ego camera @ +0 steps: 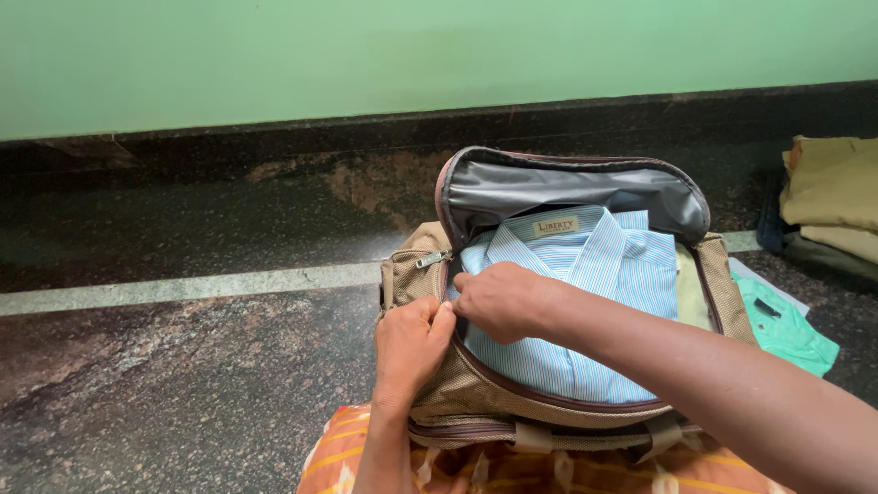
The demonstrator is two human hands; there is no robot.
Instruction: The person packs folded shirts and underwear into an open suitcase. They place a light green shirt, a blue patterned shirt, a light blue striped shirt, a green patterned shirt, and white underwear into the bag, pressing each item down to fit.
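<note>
A tan mesh bag [430, 274] with a maroon zip edge lies on the floor, its grey-lined flap [567, 187] folded back. Inside lies a folded shirt [604, 274] with light blue and white stripes, collar towards the flap. My left hand [412, 343] grips the bag's left rim near the zip. My right hand [503, 300] reaches across from the right, fingers closed at the shirt's left edge by the zip line, pressing on the shirt. What the fingertips pinch is hidden.
A mint green garment [786, 329] lies on the floor right of the bag. Folded khaki and dark clothes [832, 201] are stacked at the far right. Orange striped cloth [512, 467] covers my lap below the bag. A green wall [366, 55] rises behind the dark stone floor.
</note>
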